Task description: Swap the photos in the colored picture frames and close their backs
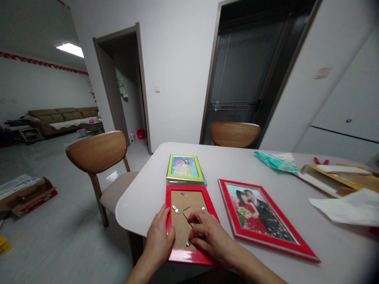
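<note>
A red picture frame (192, 256) lies face down near the table's front edge, its brown backing board (178, 227) showing. Small metal clips sit around the board, among them a left clip (175, 209) and a top clip (184, 194). A thin, bent wire-like piece (186, 215) lies across the middle, partly covered by my fingers. My left hand (160, 236) grips the frame's left side, thumb over the edge. My right hand (207, 232) reaches over the board with bent fingers, thumb and fingertips closed at the lower metal clip (188, 243).
To the right lies a larger red frame (260, 213) with a couple's photo, face up. Beyond my hands are stacked frames, a yellow-green frame (185, 167) on top. Teal packaging (276, 162), white paper (349, 207) and an open carton (340, 179) occupy the right. A wooden chair (99, 152) stands left.
</note>
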`<state>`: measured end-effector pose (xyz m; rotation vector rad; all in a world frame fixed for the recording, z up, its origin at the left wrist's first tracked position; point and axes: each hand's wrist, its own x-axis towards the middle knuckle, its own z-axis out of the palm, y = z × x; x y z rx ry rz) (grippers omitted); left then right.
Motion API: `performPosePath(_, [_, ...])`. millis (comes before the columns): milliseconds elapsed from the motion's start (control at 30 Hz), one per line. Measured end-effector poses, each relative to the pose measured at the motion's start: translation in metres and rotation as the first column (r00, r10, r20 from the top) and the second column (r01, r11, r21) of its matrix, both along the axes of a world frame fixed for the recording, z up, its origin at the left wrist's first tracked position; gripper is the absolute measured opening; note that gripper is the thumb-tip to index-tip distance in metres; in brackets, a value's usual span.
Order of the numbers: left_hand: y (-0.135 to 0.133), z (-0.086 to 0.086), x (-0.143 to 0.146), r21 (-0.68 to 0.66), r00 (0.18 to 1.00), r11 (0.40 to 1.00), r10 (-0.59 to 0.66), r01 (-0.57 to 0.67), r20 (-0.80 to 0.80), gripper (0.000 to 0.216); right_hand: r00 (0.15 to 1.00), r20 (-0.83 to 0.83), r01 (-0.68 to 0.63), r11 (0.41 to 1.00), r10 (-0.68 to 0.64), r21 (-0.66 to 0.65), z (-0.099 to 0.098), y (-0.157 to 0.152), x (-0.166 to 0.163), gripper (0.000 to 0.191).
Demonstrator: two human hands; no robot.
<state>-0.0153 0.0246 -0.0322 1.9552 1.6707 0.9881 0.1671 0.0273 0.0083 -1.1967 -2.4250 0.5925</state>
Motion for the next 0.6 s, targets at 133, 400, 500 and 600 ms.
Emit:
performPosePath(133, [0.000, -0.001, -0.001, -0.010, 1.000, 1.000, 0.006, -0.006, 0.009, 0.048, 0.994, -0.023, 0.108, 0.994, -0.107, 0.022, 0.000, 0.000, 0.002, 0.024])
performPosePath(400, [0.001, -0.001, 0.000, -0.044, 0.999, 0.999, 0.027, -0.025, 0.037, 0.052, 0.958, -0.010, 0.287, 0.958, -0.286, 0.028, -0.003, 0.007, 0.001, 0.035])
performPosePath(500, [0.000, 0.010, 0.003, -0.093, 0.992, 0.995, 0.039, -0.028, 0.124, 0.054, 0.947, -0.032, 0.319, 0.948, -0.319, 0.015, 0.003, 0.011, 0.001, 0.038])
performPosePath(600, [0.001, 0.024, 0.008, -0.111, 0.917, 0.994, 0.056, -0.013, 0.394, 0.042, 0.941, -0.072, 0.336, 0.940, -0.332, 0.059, 0.017, 0.009, -0.002, 0.035])
